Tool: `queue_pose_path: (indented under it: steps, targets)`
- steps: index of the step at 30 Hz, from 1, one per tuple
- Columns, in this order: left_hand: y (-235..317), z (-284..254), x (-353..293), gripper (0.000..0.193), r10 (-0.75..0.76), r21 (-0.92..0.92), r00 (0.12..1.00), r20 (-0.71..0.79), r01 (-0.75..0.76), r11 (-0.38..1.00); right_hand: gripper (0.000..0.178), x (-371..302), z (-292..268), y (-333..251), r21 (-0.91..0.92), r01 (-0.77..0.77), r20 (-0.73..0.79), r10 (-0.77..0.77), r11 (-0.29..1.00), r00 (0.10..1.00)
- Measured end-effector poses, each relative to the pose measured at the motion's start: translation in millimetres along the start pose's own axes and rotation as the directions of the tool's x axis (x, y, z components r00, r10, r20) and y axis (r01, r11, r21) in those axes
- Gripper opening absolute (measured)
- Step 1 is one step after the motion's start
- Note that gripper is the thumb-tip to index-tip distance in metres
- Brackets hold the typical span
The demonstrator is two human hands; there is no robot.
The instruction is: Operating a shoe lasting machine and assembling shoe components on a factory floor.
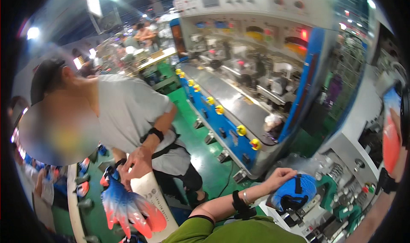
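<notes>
Left-hand fingers [289, 173]: extended and lying close to one another, tips at the top edge of the blue rounded bundle [295, 192] with black straps, taken here as the landmark. Whether they pinch it, press on it or merely hover over it cannot be told.

Right-hand fingers: largely hidden at the rim of the view; whether they are spread or closed cannot be told. The right hand [401, 151] is well to the right of the bundle and higher, against a red, white and blue glove [390, 142], the piece being worked on.

Step in hand, as judged: handling this glove with the right hand while the left attends to the bundle. The next move would appear to call for a sure hold on the glove, clear of the machine parts [337, 172] just right of the bundle.

Pose: the left hand [278, 179] reaches in from the bundle's left, wrist about level, the forearm rising gently behind it from a green sleeve [192, 228]. The right forearm [369, 219] climbs steeply to the right of the bundle, with a black band [387, 181] at its wrist.

Further out, a co-worker [128, 106] stands well left of the bundle, hands near similar gloves [128, 206].
</notes>
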State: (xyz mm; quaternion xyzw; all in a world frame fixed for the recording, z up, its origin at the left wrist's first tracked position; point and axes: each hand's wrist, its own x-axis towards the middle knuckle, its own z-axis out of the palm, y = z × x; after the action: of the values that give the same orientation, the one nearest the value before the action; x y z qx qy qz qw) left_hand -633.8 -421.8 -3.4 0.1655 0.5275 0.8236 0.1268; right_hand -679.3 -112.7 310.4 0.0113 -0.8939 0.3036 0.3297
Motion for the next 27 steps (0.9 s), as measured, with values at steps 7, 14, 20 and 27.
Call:
queue_pose_path:
  steps: [7, 14, 20, 27]
  targets:
    - [20.7, 6.9, 17.8, 0.024, -0.122, -0.035, 0.989, 0.078, 0.125, 0.992, 0.106, 24.1, -18.4, -2.5, -0.615, -0.108, 0.066, 0.187, 0.781, 0.980]
    - [68.0, 84.6, 67.3, 0.037, -0.095, -0.131, 0.859, 0.503, 0.184, 0.974, 0.093, 35.2, -21.1, 2.9, -0.664, -0.234, -0.111, 0.217, 0.710, 0.970]
    - [112.6, 141.5, 90.0, 0.068, -0.179, -0.063, 0.800, 0.573, 0.261, 0.963, 0.107, -22.4, 0.6, 13.5, -0.632, -0.135, -0.156, 0.045, 0.763, 0.987]
    - [120.4, 181.2, 121.5, 0.057, -0.164, -0.067, 0.800, 0.577, 0.246, 0.967, 0.099, -66.2, -8.6, 20.5, -0.703, 0.048, 0.026, -0.042, 0.710, 0.999]
